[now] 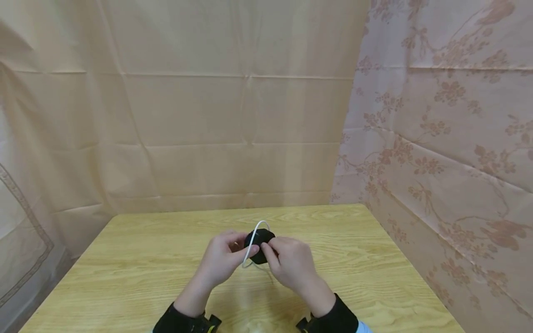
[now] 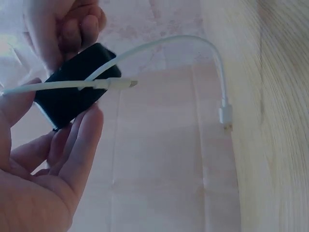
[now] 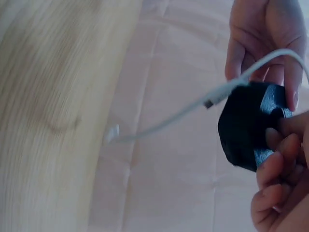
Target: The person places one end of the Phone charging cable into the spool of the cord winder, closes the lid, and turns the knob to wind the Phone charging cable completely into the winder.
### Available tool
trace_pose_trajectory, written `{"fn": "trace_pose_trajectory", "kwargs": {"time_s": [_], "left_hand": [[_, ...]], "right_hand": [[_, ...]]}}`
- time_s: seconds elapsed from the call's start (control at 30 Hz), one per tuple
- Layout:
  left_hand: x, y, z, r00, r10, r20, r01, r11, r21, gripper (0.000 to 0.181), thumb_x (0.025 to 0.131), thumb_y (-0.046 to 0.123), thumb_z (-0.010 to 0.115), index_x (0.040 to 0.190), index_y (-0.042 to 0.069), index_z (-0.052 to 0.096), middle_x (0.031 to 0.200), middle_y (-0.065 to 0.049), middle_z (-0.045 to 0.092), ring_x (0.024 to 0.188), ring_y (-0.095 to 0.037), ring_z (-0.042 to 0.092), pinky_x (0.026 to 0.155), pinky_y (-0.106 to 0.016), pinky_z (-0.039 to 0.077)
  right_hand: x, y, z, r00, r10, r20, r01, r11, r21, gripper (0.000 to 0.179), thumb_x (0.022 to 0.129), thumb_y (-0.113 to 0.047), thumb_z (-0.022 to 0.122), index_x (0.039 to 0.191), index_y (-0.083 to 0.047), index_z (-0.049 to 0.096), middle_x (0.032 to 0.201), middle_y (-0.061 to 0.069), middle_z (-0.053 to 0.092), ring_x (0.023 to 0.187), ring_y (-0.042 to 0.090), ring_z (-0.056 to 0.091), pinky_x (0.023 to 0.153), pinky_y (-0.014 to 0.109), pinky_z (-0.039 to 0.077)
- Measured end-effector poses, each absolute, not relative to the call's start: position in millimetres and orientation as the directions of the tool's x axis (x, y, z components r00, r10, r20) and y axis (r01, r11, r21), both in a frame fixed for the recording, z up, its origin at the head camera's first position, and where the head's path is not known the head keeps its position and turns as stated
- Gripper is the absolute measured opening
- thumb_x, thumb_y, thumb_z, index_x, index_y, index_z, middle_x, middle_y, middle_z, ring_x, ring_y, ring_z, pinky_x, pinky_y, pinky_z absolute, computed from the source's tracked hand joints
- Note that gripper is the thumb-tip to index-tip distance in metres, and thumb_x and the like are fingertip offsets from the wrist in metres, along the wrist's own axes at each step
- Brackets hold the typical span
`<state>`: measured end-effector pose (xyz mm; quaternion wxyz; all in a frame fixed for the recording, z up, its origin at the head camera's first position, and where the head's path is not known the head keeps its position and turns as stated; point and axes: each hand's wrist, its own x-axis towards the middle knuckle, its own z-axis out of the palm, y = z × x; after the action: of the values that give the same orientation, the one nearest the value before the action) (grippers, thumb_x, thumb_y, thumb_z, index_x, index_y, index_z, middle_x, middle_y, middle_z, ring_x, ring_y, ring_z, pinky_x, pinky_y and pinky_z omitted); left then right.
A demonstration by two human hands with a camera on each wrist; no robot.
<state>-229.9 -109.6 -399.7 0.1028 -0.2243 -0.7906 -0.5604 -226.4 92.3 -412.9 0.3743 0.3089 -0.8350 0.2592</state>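
Note:
A small black box-like object [image 1: 261,237] with cut corners is held between both hands above the table. My left hand [image 1: 217,262] grips it from the left, fingers beneath and thumb over a white charging cable [image 2: 169,40] that crosses its face. One cable plug [image 2: 116,83] lies across the black object; the other plug [image 2: 225,115] dangles free. From the opposite side, my right hand [image 1: 292,263] pinches the object's edge, fingers curled, as the right wrist view shows. What kind of object the black box [image 3: 241,126] is, I cannot tell.
A light wooden table [image 1: 158,259] lies below the hands. Behind it hangs a beige cloth [image 1: 200,111], and a floral-patterned cloth [image 1: 441,138] hangs on the right. Dark sleeves [image 1: 183,320] cover the wrists.

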Motion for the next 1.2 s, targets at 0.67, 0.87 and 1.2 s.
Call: {"fn": "trace_pose_trajectory", "kwargs": {"time_s": [0.67,0.87,1.2], "left_hand": [[-228.9,-99.5,-406.5,-0.658,0.127,0.742,0.74,0.295,0.605,0.028,0.083,0.009,0.086,0.108,0.0,0.076,0.089,-0.003,0.061,0.079,-0.013,0.071,0.068,-0.028,0.06],[-230.7,-104.9,-404.9,-0.701,0.107,0.705,0.688,0.359,0.63,0.027,0.082,0.01,0.087,0.105,0.0,0.077,0.089,-0.002,0.062,0.075,-0.009,0.069,0.066,-0.025,0.059],[-232.0,-114.4,-399.5,-0.728,0.095,0.679,0.656,0.384,0.65,0.027,0.083,0.014,0.087,0.104,0.0,0.077,0.089,-0.002,0.065,0.073,-0.009,0.068,0.064,-0.026,0.059]], "right_hand": [[-224.9,88.7,-404.1,-0.985,-0.11,0.137,-0.132,-0.049,-0.99,0.031,0.101,-0.017,0.065,0.088,0.01,0.069,0.057,-0.002,0.045,0.047,0.007,0.036,0.044,0.02,0.029],[-225.9,95.1,-403.9,-0.975,-0.089,0.202,-0.207,0.052,-0.977,0.026,0.098,-0.022,0.07,0.088,0.002,0.075,0.054,-0.001,0.041,0.047,0.01,0.034,0.045,0.023,0.026],[-226.1,114.3,-390.3,-0.94,-0.075,0.332,-0.335,0.03,-0.942,0.02,0.099,-0.019,0.069,0.096,0.0,0.074,0.06,0.001,0.042,0.053,0.011,0.039,0.05,0.022,0.031]]}}
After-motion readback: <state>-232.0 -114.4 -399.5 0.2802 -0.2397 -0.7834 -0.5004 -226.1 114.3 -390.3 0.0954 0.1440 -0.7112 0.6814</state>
